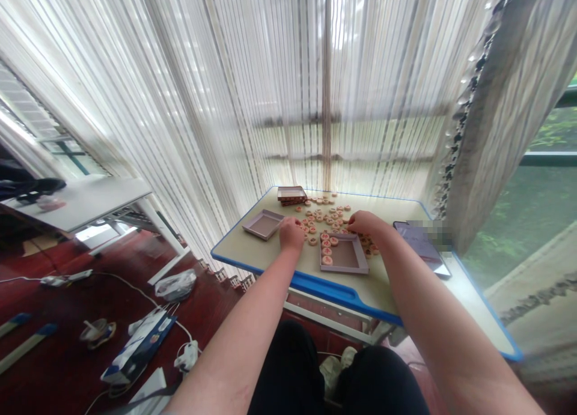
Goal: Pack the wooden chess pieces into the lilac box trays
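Several round wooden game pieces [325, 214] with red markings lie scattered on a beige table [270, 256] with a blue edge. My left hand [291, 233] rests knuckles up among the pieces at the left, fingers curled; what it holds is hidden. My right hand [362, 222] reaches into the pieces at the right, fingers bent down onto them. Between my hands sits a shallow square tray [345, 256] with three pieces along its left side. A second, empty tray [264, 224] lies left of my left hand.
A small brown box [291, 194] stands at the table's far edge. A phone [422, 247] lies at the right. Striped curtains hang behind. Cables, a bag and boxes litter the red floor [90, 319] at the left, near a white table [81, 202].
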### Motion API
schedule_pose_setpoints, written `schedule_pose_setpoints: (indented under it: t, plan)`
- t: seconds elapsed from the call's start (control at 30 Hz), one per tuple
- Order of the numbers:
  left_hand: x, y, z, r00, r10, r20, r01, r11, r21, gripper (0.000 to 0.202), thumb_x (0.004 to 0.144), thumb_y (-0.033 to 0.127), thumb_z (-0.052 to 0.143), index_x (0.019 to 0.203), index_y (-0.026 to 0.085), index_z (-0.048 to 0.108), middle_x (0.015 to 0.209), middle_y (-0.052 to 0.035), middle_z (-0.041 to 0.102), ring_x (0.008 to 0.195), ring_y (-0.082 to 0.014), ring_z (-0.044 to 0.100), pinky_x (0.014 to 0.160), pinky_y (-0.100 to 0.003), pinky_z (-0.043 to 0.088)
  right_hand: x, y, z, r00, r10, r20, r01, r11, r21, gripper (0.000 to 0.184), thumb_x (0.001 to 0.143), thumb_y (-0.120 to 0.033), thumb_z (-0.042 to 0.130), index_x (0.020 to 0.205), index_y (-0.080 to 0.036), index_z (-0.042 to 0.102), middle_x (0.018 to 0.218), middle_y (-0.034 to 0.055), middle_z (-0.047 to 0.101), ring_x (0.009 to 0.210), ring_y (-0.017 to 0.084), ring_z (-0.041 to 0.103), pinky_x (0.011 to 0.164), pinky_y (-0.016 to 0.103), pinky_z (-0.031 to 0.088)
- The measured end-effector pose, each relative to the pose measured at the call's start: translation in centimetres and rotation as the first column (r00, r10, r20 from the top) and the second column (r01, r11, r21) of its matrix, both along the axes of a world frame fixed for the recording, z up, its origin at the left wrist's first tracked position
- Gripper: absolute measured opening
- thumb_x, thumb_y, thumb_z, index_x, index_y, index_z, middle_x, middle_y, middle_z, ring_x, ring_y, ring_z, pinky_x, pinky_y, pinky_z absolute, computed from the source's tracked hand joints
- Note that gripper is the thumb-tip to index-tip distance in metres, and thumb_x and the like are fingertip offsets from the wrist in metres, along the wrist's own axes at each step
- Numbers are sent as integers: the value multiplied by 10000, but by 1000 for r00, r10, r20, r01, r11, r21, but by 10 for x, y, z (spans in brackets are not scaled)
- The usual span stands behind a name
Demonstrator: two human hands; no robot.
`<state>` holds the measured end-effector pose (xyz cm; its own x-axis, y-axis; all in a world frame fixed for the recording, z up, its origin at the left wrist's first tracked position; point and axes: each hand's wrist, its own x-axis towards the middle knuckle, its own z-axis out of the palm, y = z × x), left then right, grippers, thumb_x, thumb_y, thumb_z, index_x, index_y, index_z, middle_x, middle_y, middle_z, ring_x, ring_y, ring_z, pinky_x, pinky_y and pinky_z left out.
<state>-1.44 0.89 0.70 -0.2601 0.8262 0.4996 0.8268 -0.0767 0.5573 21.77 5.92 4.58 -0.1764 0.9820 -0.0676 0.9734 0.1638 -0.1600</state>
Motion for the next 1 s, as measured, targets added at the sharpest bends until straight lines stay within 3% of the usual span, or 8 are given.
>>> schedule_pose_setpoints:
  t: [0.17, 0.3, 0.5, 0.6, 0.83, 0.9, 1.0]
  plan:
    - [0, 4, 0, 1000, 7, -8, -8, 1000, -12, 241, 718, 33, 422, 749, 155, 628, 843, -85, 620, 899, -192, 562, 844, -308, 417, 0, 1, -2, 999, -2, -49, 7, 994, 105, 290, 680, -220, 591, 951, -175, 683, 905, 79, 695, 789, 191, 622, 658, 248, 442]
    - [0, 5, 1, 1000, 7, -2, -7, 1000, -7, 237, 720, 35, 426, 745, 152, 631, 851, -85, 623, 896, -193, 564, 843, -306, 415, 0, 4, -4, 999, 12, -33, -8, 993, 116, 266, 671, -178, 579, 913, -163, 688, 924, 87, 687, 827, 201, 615, 693, 248, 439]
    - [1, 5, 1, 1000, 3, -16, -3, 1000, 5, 226, 728, 53, 430, 746, 148, 634, 843, -83, 626, 876, -190, 563, 827, -297, 420, -1, 8, -14, 998, 19, -57, -3, 961, 275, 384, 776, -294, 504, 1114, -173, 642, 1122, 108, 634, 979, 221, 579, 876, 292, 400]
    - [1, 5, 2, 1000, 7, -19, -7, 1000, -8, 217, 735, 66, 437, 742, 153, 636, 836, -80, 629, 872, -189, 568, 826, -302, 420, -2, 9, -18, 1000, 10, -16, -6, 970, 245, 362, 794, -341, 486, 1069, -193, 668, 1049, 94, 670, 971, 231, 580, 896, 315, 385]
    - [1, 4, 4, 1000, -8, -2, 8, 1000, -13, 216, 724, 64, 441, 742, 149, 638, 828, -84, 628, 881, -191, 566, 842, -315, 416, 2, 14, -23, 998, -58, 18, 51, 967, 250, 393, 882, -349, 345, 951, -164, 684, 1002, 127, 660, 1015, 227, 539, 929, 344, 340]
    - [2, 2, 4, 1000, -10, -6, 10, 1000, -17, 212, 734, 71, 440, 744, 149, 637, 832, -88, 626, 889, -193, 562, 851, -317, 413, 5, 15, -26, 996, -91, -17, 92, 956, 278, 370, 868, -347, 380, 1026, -151, 651, 1058, 148, 626, 1058, 246, 511, 945, 368, 321]
    - [3, -2, 4, 999, -23, -28, 23, 1000, -14, 200, 751, 84, 447, 779, 149, 635, 872, -95, 622, 927, -198, 548, 874, -319, 405, 9, 14, -29, 968, -185, -167, 238, 888, 393, 412, 837, -302, 431, 1197, -128, 531, 1117, 171, 576, 1096, 267, 475, 936, 367, 325]
